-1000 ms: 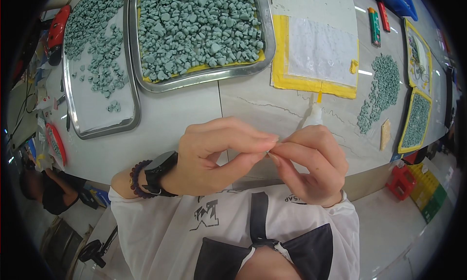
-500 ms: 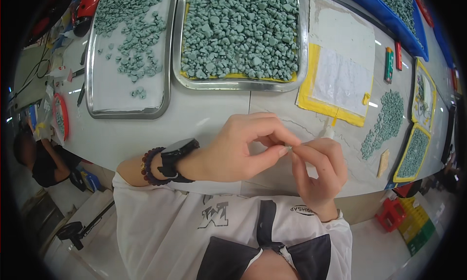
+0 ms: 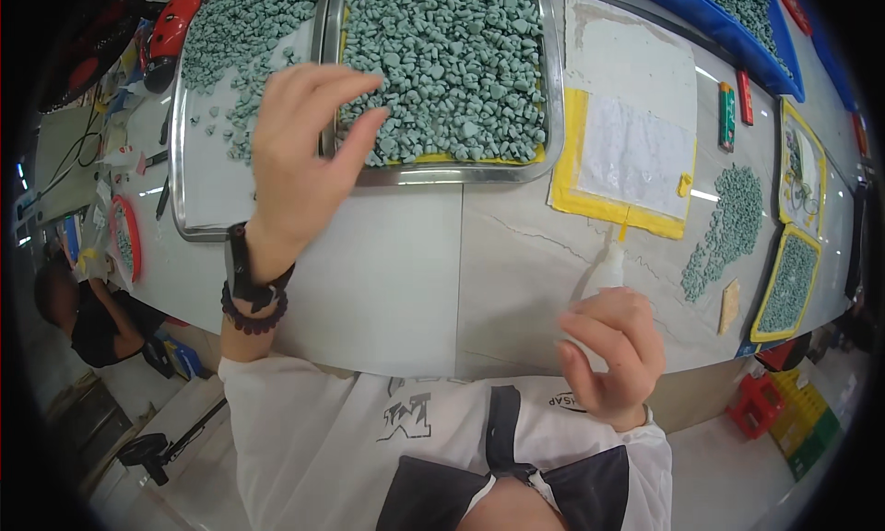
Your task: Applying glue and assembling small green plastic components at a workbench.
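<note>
My left hand (image 3: 309, 153) is raised over the inner rims of two metal trays, its thumb and fingers apart and nothing visible between them. Its fingertips are at the left side of the middle tray (image 3: 479, 173), which is heaped with small grey-green stones (image 3: 452, 70). My right hand (image 3: 619, 347) is curled near the table's front edge, around a white squeeze bottle (image 3: 607, 271) with a thin yellow nozzle. The nozzle points away from me, toward a yellow-edged board (image 3: 636, 153) with a white sheet. Much of the bottle is hidden by the fingers.
The left tray (image 3: 207, 229) holds more scattered stones. A loose patch of stones (image 3: 728, 227), a tan flat piece (image 3: 729, 307) and a green lighter-like tube (image 3: 726, 116) lie at right. Yellow-rimmed trays (image 3: 788, 287) and a blue bin (image 3: 779, 42) stand beyond. Another person (image 3: 97, 314) sits at far left.
My left hand has left the fingertips of my right hand and moved up and left to the trays, its fingers spreading. My right hand stays almost in place, and the view has shifted slightly.
</note>
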`<action>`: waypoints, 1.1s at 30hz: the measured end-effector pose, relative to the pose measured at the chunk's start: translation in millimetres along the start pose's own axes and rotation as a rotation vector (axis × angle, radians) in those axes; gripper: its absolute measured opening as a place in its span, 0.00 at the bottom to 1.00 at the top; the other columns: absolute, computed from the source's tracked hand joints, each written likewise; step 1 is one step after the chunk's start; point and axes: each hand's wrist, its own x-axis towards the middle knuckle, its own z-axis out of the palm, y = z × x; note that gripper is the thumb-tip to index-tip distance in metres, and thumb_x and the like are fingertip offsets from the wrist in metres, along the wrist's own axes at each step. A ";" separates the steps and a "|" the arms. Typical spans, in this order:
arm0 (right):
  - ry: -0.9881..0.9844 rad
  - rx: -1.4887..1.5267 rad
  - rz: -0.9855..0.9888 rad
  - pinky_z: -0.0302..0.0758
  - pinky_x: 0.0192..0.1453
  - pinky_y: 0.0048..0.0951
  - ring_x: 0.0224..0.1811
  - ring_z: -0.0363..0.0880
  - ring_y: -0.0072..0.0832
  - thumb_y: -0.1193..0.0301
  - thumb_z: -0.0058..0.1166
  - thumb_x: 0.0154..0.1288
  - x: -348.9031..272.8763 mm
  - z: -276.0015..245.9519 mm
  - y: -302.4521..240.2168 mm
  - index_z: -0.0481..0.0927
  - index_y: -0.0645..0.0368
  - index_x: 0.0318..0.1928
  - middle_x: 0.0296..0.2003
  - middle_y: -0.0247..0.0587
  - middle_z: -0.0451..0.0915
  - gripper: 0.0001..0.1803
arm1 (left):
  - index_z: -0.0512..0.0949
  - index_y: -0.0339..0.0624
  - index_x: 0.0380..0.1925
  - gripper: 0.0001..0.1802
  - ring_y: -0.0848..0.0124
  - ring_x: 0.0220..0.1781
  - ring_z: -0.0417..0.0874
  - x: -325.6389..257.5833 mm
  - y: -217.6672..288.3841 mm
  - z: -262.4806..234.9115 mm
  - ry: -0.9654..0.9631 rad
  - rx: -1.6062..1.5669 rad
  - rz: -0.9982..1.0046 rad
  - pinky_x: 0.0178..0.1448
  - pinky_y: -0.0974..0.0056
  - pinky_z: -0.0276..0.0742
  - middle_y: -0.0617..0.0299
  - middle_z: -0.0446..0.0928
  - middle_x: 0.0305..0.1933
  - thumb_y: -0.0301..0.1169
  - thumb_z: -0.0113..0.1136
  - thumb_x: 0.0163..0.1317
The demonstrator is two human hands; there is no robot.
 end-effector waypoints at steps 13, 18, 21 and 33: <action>0.056 -0.311 0.339 0.69 0.36 0.33 0.33 0.73 0.35 0.67 0.66 0.44 -23.5 -37.7 43.6 0.79 0.59 0.45 0.30 0.39 0.74 0.24 | 0.77 0.37 0.37 0.15 0.66 0.38 0.78 10.2 46.5 11.7 0.013 -0.393 -0.093 0.40 0.67 0.73 0.57 0.75 0.35 0.13 0.57 0.48; -0.265 -0.477 0.137 0.66 0.37 0.32 0.33 0.71 0.32 0.56 0.67 0.41 -16.2 -26.7 30.6 0.74 0.57 0.52 0.30 0.39 0.71 0.36 | 0.77 0.33 0.40 0.12 0.72 0.42 0.77 -22.3 95.1 -1.9 -0.702 -1.632 -0.498 0.47 0.67 0.76 0.56 0.69 0.50 0.13 0.55 0.54; -0.140 -0.225 0.065 0.66 0.37 0.31 0.33 0.70 0.31 0.53 0.68 0.42 -16.1 -23.7 30.4 0.72 0.58 0.53 0.29 0.38 0.70 0.38 | 0.76 0.31 0.43 0.14 0.72 0.41 0.77 -18.0 110.0 4.2 -0.810 -1.869 -0.708 0.46 0.67 0.77 0.54 0.68 0.52 0.15 0.55 0.56; 0.269 0.618 -0.107 0.79 0.37 0.41 0.36 0.81 0.50 0.39 0.47 0.58 -0.1 14.0 16.3 0.69 0.62 0.47 0.28 0.50 0.80 0.36 | 0.73 0.29 0.48 0.19 0.63 0.44 0.80 -28.8 108.1 5.4 -0.597 -1.836 -0.591 0.49 0.63 0.79 0.47 0.74 0.46 0.11 0.54 0.55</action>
